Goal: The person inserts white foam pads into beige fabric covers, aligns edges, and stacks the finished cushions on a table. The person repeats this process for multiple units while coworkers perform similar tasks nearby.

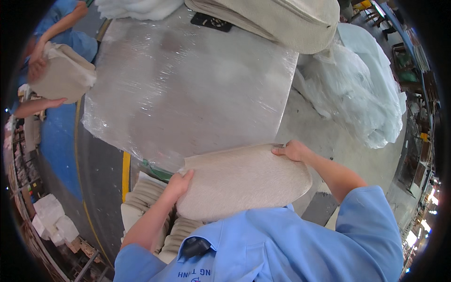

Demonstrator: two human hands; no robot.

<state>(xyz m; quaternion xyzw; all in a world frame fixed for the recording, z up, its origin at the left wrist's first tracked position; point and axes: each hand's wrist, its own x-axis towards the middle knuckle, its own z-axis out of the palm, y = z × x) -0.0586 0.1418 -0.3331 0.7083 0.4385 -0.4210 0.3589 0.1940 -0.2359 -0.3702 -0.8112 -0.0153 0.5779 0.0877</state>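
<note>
Between my hands I hold a beige fabric-covered cushion [244, 183], close against my chest at the near edge of a plastic-wrapped table [188, 94]. My left hand [181, 184] grips its left end, thumb on top. At its upper right edge, my right hand [292, 151] pinches the rim with the thumb over the fabric; the fingers below are hidden. The cushion has a rounded right end and a straighter far edge. Below my left forearm sit stacks of similar beige cushions [145, 195], partly covered by my arm.
A pile of beige cushion covers [282, 21] lies at the table's far side, beside a dark flat plate [211, 22] and white padding [138, 7]. Plastic-wrapped pale foam [357, 89] stands at right. On the left, another person in blue holds a similar beige cushion [63, 73].
</note>
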